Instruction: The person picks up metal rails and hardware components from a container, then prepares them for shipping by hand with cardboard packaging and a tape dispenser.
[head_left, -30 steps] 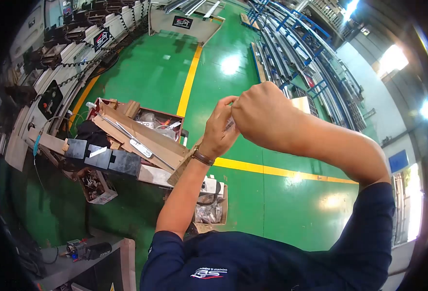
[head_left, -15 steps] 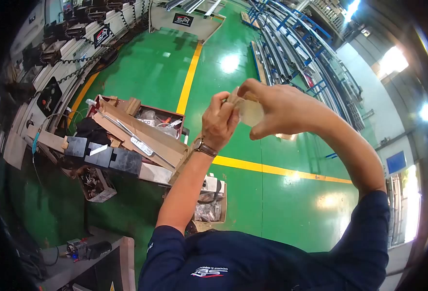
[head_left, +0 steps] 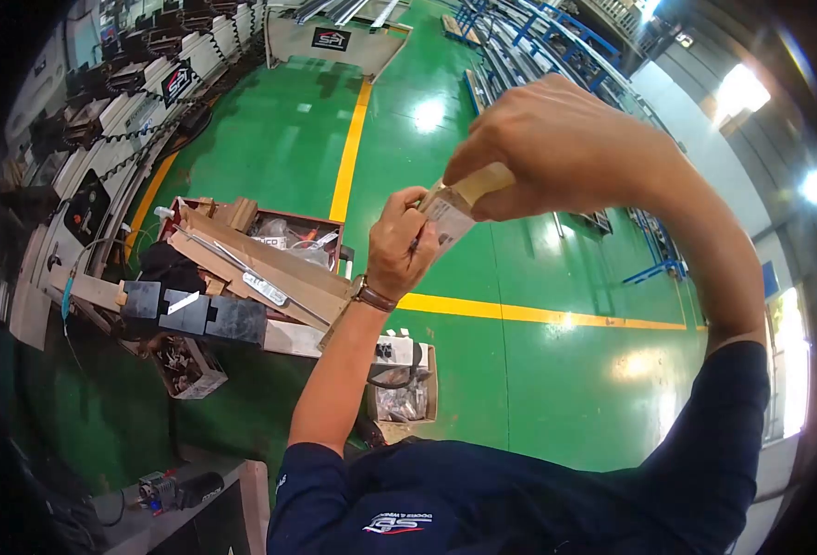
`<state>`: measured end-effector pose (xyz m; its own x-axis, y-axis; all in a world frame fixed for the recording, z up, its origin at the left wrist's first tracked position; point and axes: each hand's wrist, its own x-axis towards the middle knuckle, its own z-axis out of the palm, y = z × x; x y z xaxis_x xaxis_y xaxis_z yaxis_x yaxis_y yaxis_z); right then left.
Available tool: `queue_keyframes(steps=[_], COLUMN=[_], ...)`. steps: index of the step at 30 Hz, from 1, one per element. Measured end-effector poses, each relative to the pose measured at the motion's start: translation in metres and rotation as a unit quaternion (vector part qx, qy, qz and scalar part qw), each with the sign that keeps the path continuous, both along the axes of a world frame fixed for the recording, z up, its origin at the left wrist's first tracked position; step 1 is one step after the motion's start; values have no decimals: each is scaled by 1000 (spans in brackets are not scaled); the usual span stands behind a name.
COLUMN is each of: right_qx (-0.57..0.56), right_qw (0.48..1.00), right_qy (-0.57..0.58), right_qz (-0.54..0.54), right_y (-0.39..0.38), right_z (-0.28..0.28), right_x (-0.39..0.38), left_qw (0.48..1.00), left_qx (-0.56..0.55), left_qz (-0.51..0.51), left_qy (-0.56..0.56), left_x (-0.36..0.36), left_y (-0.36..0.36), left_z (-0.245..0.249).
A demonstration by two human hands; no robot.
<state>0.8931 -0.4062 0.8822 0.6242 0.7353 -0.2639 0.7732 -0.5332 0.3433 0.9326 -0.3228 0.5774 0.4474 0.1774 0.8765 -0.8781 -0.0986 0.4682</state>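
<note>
In front of me, above the green floor, my left hand (head_left: 403, 242) grips a small pale box-like packet (head_left: 447, 215) with a printed label on its side. The fingers wrap round its lower left part. My right hand (head_left: 542, 148) is bent over the packet's upper end, with its thumb and fingers closed on a yellowish part (head_left: 487, 183) there. Whether that part is tape or a flap of the packet, I cannot tell. A watch (head_left: 371, 294) is on my left wrist.
On the left, a workbench (head_left: 288, 335) bears a cardboard trough (head_left: 242, 264), a metal rod and black blocks (head_left: 186, 310). Below it stand boxes of small parts (head_left: 404, 398). Racks of long profiles (head_left: 505, 69) stand at the back, and a machine (head_left: 103, 176) lines the left.
My right hand has moved up and closed in on the packet's upper end. The packet has turned so that its printed label shows. The view has shifted slightly.
</note>
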Motion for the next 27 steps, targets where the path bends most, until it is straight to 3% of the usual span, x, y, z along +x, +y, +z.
queue_keyframes(steps=[4, 13, 16, 20, 21, 23, 27], right_qx=[-38, -17, 19, 84, 104, 153, 264], right_qw=[998, 999, 996, 985, 982, 975, 942], right_qy=[4, -34, 51, 109, 106, 109, 180], right_qz=[-47, -34, -68, -108, -115, -117, -99], right_y=[10, -16, -24, -33, -32, -27, -14], right_z=[-5, -9, -21, -44, -47, -54, -83], right_x=[9, 30, 34, 36, 33, 26, 5], left_qw=[1000, 999, 981, 957, 947, 983, 956], left_qx=[-1, 7, -85, -84, -110, 0, -135], left_qz=[-9, -43, -161, -224, -220, -75, -95], left_qy=[6, 10, 63, 163, 205, 169, 243], left_x=[-10, -11, -25, -57, -66, -75, -106], left_y=[5, 8, 3, 23, 28, 36, 36], left_z=[3, -4, -16, 6, 18, 38, 67])
